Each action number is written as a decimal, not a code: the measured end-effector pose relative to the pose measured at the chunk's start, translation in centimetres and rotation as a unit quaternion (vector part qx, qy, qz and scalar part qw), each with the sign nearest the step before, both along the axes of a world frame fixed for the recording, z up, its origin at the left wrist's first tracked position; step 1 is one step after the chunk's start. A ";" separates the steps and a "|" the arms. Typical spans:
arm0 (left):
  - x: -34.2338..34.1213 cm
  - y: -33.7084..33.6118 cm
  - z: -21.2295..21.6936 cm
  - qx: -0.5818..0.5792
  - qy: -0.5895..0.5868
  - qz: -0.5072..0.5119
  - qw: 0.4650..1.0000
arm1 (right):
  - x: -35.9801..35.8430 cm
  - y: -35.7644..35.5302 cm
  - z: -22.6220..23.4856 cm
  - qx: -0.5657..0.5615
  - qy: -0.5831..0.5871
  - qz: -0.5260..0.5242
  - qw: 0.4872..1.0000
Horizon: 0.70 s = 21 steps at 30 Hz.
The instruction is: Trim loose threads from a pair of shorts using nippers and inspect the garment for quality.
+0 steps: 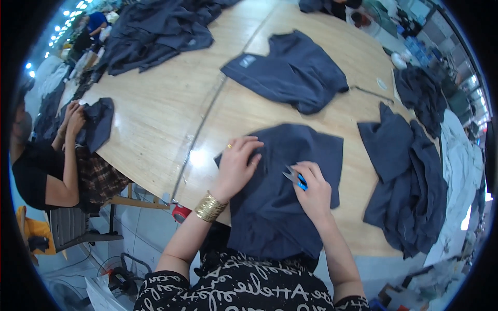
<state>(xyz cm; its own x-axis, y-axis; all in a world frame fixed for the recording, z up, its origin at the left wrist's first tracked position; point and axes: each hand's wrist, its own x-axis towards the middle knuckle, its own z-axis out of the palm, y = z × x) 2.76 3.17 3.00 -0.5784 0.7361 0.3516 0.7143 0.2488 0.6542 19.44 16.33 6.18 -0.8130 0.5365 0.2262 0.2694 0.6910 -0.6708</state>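
Note:
A dark navy garment [280, 207] is spread in front of me, its near end hanging over the table's edge against my body. My left hand [239, 160] rests on its upper left part, fingers loosely curved and apart, with a gold ring and a wide gold bracelet at the wrist. In my right hand [313, 192] is a pair of small thread snips [296, 179] with blue handles. Their metal blades point up and left, just over the cloth, and look parted. The fingers wrap round the handles and partly hide them.
Another navy garment [295, 72] lies farther off on the wooden table [161, 98]. Dark garments are heaped at the far left [161, 31] and along the right [410, 181]. A seated co-worker [41, 166] on the left handles dark cloth. A seam crosses the tabletop.

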 end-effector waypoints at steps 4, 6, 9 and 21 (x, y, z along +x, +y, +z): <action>-1.0 -0.4 -3.1 -0.075 0.065 0.003 0.995 | 2.7 5.5 -4.7 0.076 0.002 -0.079 0.994; -0.7 -0.3 -3.5 -0.068 0.076 -0.012 0.995 | 5.0 9.0 -5.7 0.129 0.018 -0.123 0.984; -0.7 -0.2 -3.7 -0.053 0.093 -0.008 0.994 | 7.0 12.1 -5.8 0.165 -0.013 -0.171 0.971; -1.5 0.7 -3.6 -0.074 0.075 -0.033 0.994 | 2.4 8.4 -5.2 0.153 -0.011 -0.107 0.982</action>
<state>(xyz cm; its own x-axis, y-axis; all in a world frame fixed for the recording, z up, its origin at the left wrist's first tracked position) 1.23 3.89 -0.59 -0.4764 0.8210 0.3147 0.8190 0.2841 0.4985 21.82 24.72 1.00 -0.6963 0.6046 0.3867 0.4424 0.7859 -0.4321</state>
